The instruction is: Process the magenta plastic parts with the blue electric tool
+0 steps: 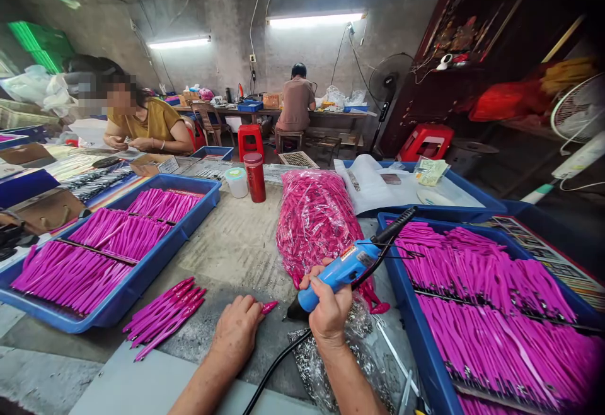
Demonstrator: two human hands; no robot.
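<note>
My right hand [329, 304] is wrapped round a blue electric screwdriver [338, 276], its dark nose pointing down to the left and its black cable end up to the right. Pinched by my left hand [237, 327] is a glossy pink plastic piece [270, 307], whose tip pokes out past the fingers toward the screwdriver's nose; the rest is hidden under the hand. Left of that hand lies a small pile of pink handles [165, 314]. Below my right wrist is a clear bag of small metal parts [314, 364]. Beyond the screwdriver sits a bag of pink pieces [314, 213].
Blue trays of purple handles stand on the left [201, 213] and right [401, 314]. A red cup [255, 177] and a lidded tub [236, 183] stand farther back. A black cable [278, 364] crosses the front. Two people sit beyond the table.
</note>
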